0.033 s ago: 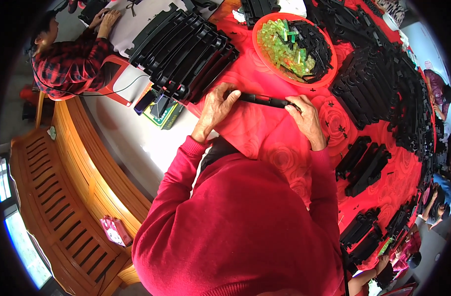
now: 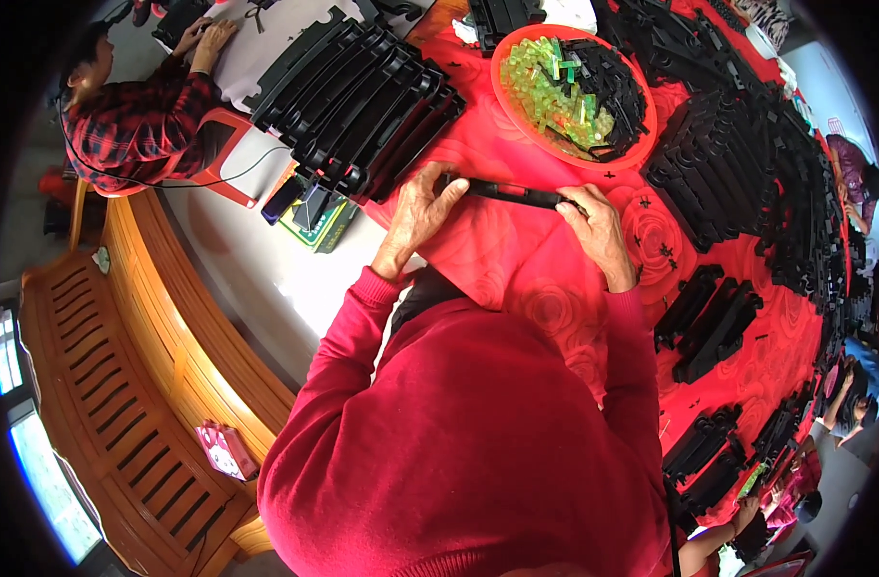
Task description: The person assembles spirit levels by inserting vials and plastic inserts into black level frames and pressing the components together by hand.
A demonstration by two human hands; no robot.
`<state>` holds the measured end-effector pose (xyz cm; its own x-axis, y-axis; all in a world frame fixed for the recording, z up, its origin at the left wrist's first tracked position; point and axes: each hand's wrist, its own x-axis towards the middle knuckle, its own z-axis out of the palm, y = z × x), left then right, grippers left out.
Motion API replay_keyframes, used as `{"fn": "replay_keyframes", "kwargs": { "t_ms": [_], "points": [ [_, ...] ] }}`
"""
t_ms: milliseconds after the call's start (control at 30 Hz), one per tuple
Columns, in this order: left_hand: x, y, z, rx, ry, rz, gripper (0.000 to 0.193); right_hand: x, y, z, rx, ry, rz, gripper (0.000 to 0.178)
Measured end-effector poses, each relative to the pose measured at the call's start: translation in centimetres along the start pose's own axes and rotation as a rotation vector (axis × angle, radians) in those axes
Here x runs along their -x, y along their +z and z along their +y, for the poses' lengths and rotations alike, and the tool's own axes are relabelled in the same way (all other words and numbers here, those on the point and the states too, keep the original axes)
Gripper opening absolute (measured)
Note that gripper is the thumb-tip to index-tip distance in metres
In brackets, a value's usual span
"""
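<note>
Between my two hands, just above the red flowered tablecloth (image 2: 536, 250), is a long, narrow black plastic part (image 2: 513, 194) with small slots in its middle. My left hand (image 2: 424, 210) is closed round its left end, thumb along the top. The other end sits in the fingers of my right hand (image 2: 596, 229), thumb on the near side. My fingertips behind the part are partly hidden. Beyond it stands an orange-red basin (image 2: 572, 162) with yellow-green translucent pieces (image 2: 545, 82) and small black strips (image 2: 613, 96). A stack of long black plastic parts (image 2: 363, 106) lies beyond my left hand.
More black parts (image 2: 714, 173) are piled on the right, with smaller groups (image 2: 709, 322) nearer me. A wooden bench (image 2: 113, 385) stands at left, a pink box (image 2: 225, 450) on it. A person in a checked shirt (image 2: 137, 135) sits far left; other people work along the right edge.
</note>
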<state>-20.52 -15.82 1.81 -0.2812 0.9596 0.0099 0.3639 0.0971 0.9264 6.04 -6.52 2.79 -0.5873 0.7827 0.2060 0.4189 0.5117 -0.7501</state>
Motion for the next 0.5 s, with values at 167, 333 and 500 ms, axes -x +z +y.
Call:
{"fn": "replay_keyframes", "kwargs": {
  "t_ms": [167, 333, 500],
  "points": [
    [1.0, -0.7, 0.0, -0.146, 0.075, 0.011, 0.03, -0.5, -0.2, 0.7, -0.017, 0.008, -0.022, 0.02],
    [1.8, -1.3, 0.2, -0.451, 0.242, 0.017, 0.027, -0.4, 0.1, 0.2, 0.034, -0.058, -0.026, 0.021],
    [2.2, -0.3, 1.1, -0.48, 0.444, 0.003, 0.053, 0.0, 0.2, -0.7, 0.097, 0.024, 0.05, 0.021]
  ]
}}
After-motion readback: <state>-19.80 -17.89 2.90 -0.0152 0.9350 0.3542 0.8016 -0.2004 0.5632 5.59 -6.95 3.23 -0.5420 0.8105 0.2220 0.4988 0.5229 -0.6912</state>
